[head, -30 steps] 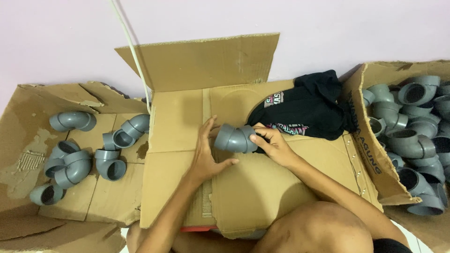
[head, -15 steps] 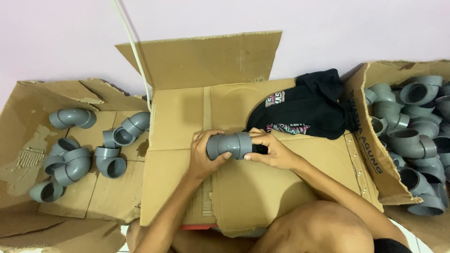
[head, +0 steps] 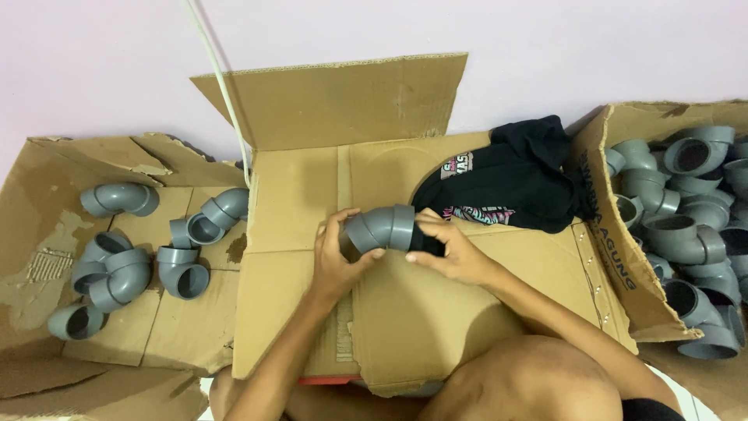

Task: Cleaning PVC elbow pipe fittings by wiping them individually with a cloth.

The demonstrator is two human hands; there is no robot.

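— Left hand [head: 336, 261] curls partly closed around the open end of the grey pipe elbow [head: 380, 228]; right hand [head: 452, 251] cups the other end, fingers loosely bent.

— And the elbow sits where?

— Just above the flattened cardboard box [head: 405, 312]. The grip looks light; a twist could let it slip and roll away.

Person, head view: left hand [head: 336, 261] and right hand [head: 456, 253] bare, no gloves, rings or watch; fingers [head: 372, 255] uncovered; both forearms [head: 545, 312] sleeveless; bare knee [head: 538, 382] low in frame; dark cloth edge [head: 650, 409] at bottom right
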